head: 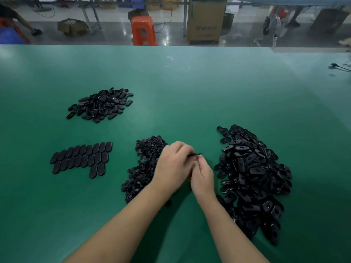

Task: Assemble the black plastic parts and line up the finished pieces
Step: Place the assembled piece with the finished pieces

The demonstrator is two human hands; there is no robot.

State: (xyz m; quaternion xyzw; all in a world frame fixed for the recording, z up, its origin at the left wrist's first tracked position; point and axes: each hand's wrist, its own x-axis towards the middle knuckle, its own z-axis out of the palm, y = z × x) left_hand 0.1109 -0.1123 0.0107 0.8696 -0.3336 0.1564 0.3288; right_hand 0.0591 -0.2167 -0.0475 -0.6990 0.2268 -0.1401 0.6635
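Note:
My left hand and my right hand meet at the middle of the green table, and together they pinch one black oval plastic piece, seen edge-on between the fingertips. A heap of small round black parts lies just left of my hands, partly hidden by my left forearm. A big heap of black oval shells lies to the right. Finished ovals lie in neat rows at the left.
A second heap of black oval pieces sits at the far left. Beyond the table's far edge stand an orange stool and a cardboard box. A dark cable lies at the right edge.

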